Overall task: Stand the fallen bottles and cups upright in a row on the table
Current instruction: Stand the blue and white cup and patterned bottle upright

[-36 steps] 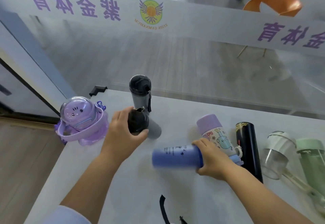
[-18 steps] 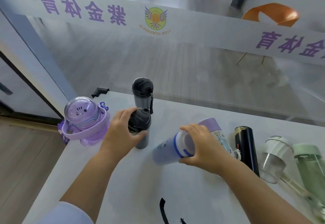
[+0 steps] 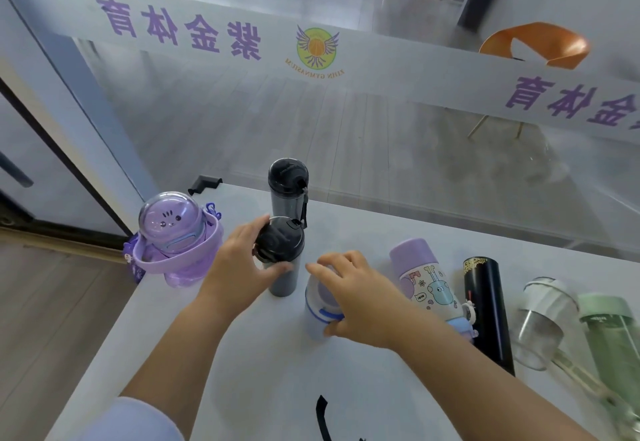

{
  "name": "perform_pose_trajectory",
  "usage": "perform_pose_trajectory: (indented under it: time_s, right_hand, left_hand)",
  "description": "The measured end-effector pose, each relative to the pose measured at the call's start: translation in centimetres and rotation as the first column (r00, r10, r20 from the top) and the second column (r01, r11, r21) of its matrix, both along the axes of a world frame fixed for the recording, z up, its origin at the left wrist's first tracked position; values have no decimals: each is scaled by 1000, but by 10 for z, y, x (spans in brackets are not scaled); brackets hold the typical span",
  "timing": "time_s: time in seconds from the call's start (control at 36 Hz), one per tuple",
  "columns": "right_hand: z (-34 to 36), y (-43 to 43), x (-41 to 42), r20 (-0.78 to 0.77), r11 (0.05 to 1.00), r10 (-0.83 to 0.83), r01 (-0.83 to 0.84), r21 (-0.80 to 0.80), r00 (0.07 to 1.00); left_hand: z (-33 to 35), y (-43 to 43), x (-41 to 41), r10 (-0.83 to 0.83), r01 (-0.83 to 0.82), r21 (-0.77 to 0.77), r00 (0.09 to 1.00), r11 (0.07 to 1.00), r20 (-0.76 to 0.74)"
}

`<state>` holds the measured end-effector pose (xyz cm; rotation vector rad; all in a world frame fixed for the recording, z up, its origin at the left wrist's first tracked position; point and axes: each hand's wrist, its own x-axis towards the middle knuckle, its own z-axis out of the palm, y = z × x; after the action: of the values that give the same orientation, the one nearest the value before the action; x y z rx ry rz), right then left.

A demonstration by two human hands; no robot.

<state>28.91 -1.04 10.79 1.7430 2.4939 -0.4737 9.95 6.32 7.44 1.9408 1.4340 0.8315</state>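
Change since a second ago: two bottles that lay flat or tilted now stand. Reading left to right along the worktop (image 3: pixel 214 364).

Purple cat-dome bottle (image 3: pixel 173 243) upright at the left edge, untouched. Tall grey bottle (image 3: pixel 287 191) upright behind, near the glass.

Left hand (image 3: pixel 239 267) wrapped around the dark-lidded grey bottle (image 3: pixel 282 260), thumb in front on the barrel, fingers curled behind the cap. A second ago this bottle lay on its side under that hand; it is now vertical, base on the worktop.

Right hand (image 3: pixel 356 297) closed over the top of the pale blue bottle (image 3: pixel 318 316), fingers draped over the cap, thumb low on the side. Half a second ago it was tipped; now it stands just beside the grey one, nearly touching. Forearm comes in low from the lower right.

Meaning: four upright, the row is forming from the left.

Lying down to the right: cartoon-print bottle (image 3: pixel 429 285), black flask (image 3: pixel 485 309), clear cup (image 3: pixel 540 323), green bottle (image 3: pixel 613 340).

Black strap (image 3: pixel 322 416) at the near edge.
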Motion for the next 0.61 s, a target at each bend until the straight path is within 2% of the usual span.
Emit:
perform_pose_trajectory:
  time_s: [0.17,0.36,0.61]
  right_hand:
    - [3,-3,1,-53,999,-30,28,-40,998]
    - [30,-15,19,-295,981,-186,196,2,937]
    - [42,-53,86,-303,896,-424,444,-2,854]
  left_hand:
    - [4,-6,-8,-5,5,-1,1000,1000,-3]
    - [38,-18,-13,96,-89,111,993,990,-66]
    - [92,-38,37,23,-5,187,996,982,-91]
